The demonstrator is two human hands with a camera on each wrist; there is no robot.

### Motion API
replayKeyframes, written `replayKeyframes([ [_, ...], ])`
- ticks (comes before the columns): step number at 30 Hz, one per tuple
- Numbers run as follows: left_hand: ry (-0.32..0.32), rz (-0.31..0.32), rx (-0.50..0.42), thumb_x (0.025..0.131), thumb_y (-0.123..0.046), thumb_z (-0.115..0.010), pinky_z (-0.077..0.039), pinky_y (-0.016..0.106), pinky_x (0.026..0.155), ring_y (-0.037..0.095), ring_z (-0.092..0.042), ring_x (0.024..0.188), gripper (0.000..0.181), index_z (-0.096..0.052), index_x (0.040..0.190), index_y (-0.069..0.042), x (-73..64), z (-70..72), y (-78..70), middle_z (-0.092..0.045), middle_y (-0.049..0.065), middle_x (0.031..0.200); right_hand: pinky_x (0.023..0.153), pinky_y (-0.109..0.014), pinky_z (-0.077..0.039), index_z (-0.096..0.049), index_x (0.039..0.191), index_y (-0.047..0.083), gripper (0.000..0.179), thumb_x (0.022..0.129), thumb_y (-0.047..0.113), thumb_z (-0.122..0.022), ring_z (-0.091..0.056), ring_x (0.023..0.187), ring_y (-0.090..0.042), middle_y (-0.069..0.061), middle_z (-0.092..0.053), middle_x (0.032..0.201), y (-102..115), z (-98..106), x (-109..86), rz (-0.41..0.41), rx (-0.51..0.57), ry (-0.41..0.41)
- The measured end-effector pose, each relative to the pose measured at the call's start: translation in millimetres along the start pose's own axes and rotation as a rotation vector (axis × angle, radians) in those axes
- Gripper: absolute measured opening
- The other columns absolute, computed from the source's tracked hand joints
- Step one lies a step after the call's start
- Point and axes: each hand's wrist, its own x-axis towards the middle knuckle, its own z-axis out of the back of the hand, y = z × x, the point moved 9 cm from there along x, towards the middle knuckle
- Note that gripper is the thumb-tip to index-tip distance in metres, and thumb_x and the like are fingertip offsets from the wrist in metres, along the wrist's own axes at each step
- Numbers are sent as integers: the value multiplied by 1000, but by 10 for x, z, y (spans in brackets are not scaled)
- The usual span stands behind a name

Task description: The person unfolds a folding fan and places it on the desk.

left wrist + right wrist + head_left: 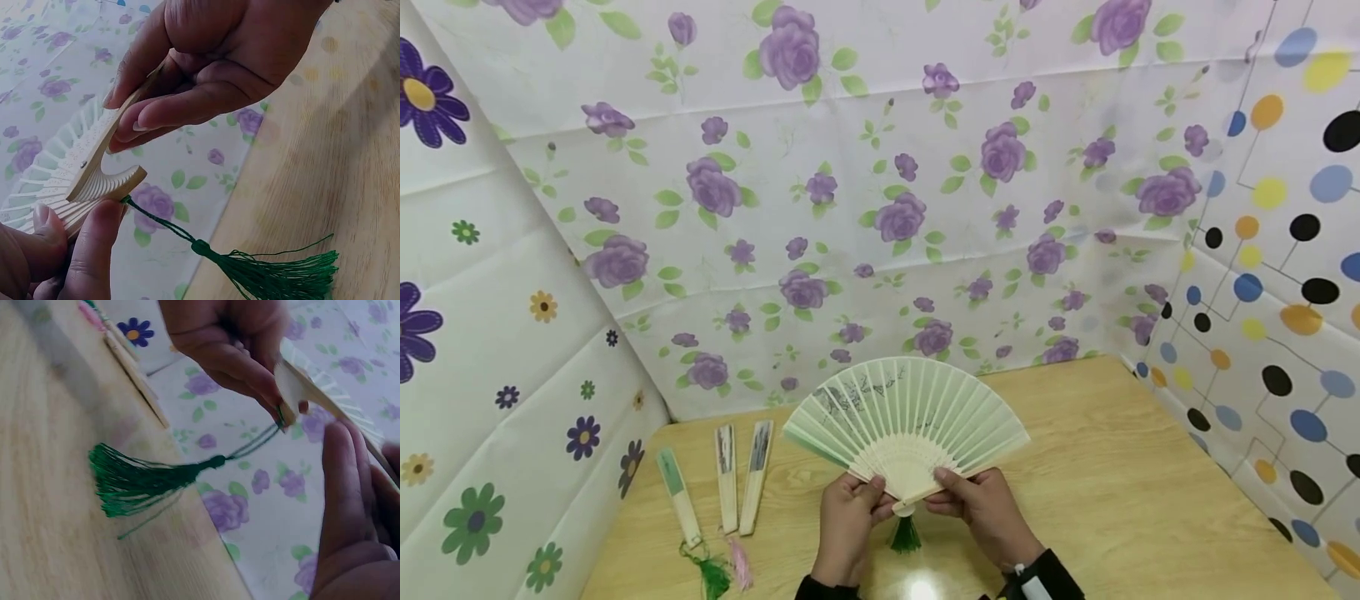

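An unfolded hand fan, pale green with dark branch drawings and light slatted ribs, is spread wide over the table. My left hand pinches its left outer rib between thumb and fingers. On the other side, my right hand grips the right outer rib, thumb on top; in the left wrist view that right hand curls its fingertips about the rib. From the fan's pivot end hangs a green tassel, which shows fully in the right wrist view as a fringed tassel.
Three folded fans lie side by side at the table's left: a green-topped fan, a dark-printed fan and another printed fan. A green tassel and a pink tassel lie below them. Flowered cloth hangs behind the wooden table.
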Motion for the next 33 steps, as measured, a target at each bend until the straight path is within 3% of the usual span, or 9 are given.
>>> replayKeyframes([
  [4, 18, -3, 7, 97, -9, -61, -63, 29, 71, 24, -68, 79, 23, -61, 111, 9, -17, -25, -15, -69, 9, 79, 83, -39, -61, -64, 115, -10, 34, 99, 20, -61, -70, 86, -27, -12, -76, 93, 1, -2, -13, -22, 15, 52],
  [8, 1, 2, -22, 98, -10, -59, -63, 29, 73, 25, -68, 82, 24, -62, 113, 8, -5, -27, 6, -70, 9, 81, 83, -40, -61, -57, 124, -10, 35, 101, 17, -56, -69, 89, -30, -13, -75, 100, 84, -50, -49, 70, 25, 61],
  [11, -24, -1, -80, 99, -10, -57, -63, 31, 77, 25, -68, 88, 26, -62, 117, 8, 12, -30, 20, -71, 10, 86, 83, -42, -60, -52, 130, -8, 37, 101, 15, -56, -69, 90, -32, -15, -73, 107, 130, -72, -68, 147, 67, 16],
  [14, -72, -23, -108, 99, -11, -57, -63, 31, 78, 25, -68, 89, 26, -63, 116, 7, 15, -11, 14, -71, 10, 88, 84, -42, -60, -51, 132, -7, 40, 100, 16, -57, -69, 90, -32, -15, -72, 111, 136, -90, -79, 171, 88, -21],
  [17, -103, -52, -102, 98, -11, -58, -63, 31, 76, 27, -69, 88, 25, -64, 116, 6, 10, 3, -8, -72, 12, 89, 84, -42, -59, -51, 130, -9, 41, 100, 18, -58, -69, 91, -33, -16, -72, 108, 142, -97, -78, 166, 63, -32],
  [24, -101, -64, -107, 98, -12, -59, -62, 31, 77, 28, -69, 91, 28, -63, 119, 6, -8, -21, -35, -73, 15, 94, 85, -41, -60, -59, 120, -13, 43, 96, 23, -64, -69, 89, -33, -15, -75, 96, 101, -39, -87, 92, 67, -100],
  [33, -153, -57, -254, 100, -15, -57, -60, 33, 87, 28, -66, 96, 30, -61, 119, 7, -33, -69, 57, -64, 14, 98, 87, -39, -59, -63, 113, -15, 50, 92, 30, -70, -69, 89, -34, -16, -76, 89, 37, -41, -112, 109, 182, -267],
])
